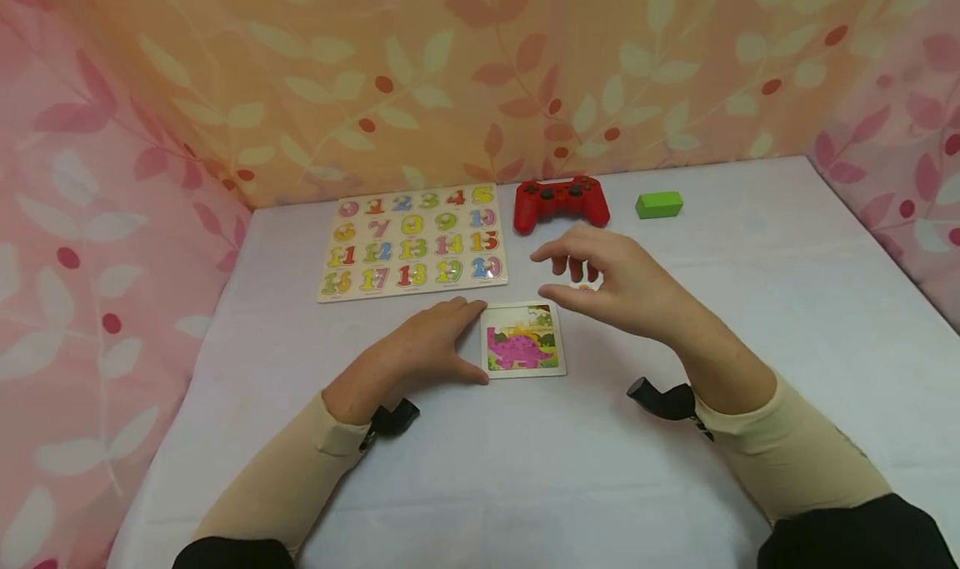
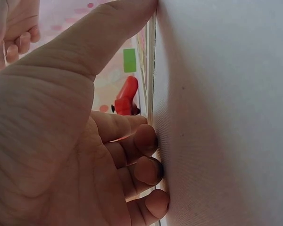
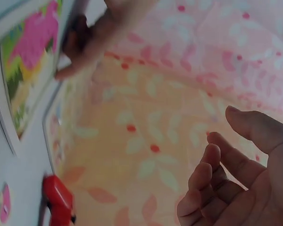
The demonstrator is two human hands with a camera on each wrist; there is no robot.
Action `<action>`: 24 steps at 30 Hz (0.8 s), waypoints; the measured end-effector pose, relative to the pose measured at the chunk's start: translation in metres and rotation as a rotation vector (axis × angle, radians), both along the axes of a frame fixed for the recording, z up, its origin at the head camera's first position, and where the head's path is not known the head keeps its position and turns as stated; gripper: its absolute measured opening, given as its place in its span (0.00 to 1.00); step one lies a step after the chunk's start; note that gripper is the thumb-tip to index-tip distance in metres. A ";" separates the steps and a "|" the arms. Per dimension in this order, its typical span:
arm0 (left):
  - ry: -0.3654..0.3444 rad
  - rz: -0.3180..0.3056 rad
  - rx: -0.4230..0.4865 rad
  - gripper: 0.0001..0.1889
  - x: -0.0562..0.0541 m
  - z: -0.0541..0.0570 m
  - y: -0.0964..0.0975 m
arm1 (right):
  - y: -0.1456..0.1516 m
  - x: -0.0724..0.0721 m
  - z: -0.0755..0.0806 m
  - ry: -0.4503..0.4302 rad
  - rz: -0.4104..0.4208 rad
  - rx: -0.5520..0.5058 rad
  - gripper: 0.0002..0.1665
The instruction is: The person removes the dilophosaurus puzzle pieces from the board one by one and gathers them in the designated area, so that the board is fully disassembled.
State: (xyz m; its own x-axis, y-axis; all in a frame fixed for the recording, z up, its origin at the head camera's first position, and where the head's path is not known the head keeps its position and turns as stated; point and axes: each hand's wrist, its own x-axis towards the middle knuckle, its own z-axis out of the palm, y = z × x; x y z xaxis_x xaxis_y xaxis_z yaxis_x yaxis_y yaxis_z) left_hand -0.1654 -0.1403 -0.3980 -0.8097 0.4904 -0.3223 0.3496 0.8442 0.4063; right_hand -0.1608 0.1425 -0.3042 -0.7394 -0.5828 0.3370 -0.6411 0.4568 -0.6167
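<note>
A small square jigsaw puzzle (image 1: 523, 352) with a pink dinosaur picture and a pale border lies flat on the table. Its upper left part looks pale. My left hand (image 1: 423, 344) holds it at the left side, thumb by the near corner and index finger by the far corner. In the left wrist view, the other fingertips (image 2: 148, 170) rest low by the cloth. To the right, my right hand (image 1: 611, 282) hovers above the table with thumb and fingers apart, holding nothing. A loose puzzle piece (image 3: 4, 203) with pink on it lies beneath, mostly hidden in the head view.
Behind the puzzle lies a wooden number board (image 1: 412, 240). A red game controller (image 1: 561, 202) sits at the back, with a green block (image 1: 659, 205) to its right. White cloth (image 1: 525, 477) covers the table, and patterned curtains (image 1: 420, 77) enclose the back and sides.
</note>
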 end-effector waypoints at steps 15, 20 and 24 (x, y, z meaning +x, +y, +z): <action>-0.002 -0.002 -0.005 0.59 -0.002 0.000 -0.001 | -0.027 -0.011 -0.055 -0.365 0.025 0.331 0.23; 0.012 -0.019 -0.003 0.58 -0.001 0.000 -0.001 | -0.021 -0.022 -0.074 -0.379 0.031 0.420 0.21; 0.025 -0.031 -0.001 0.58 -0.001 0.000 0.000 | -0.018 -0.026 -0.081 -0.347 0.032 0.439 0.20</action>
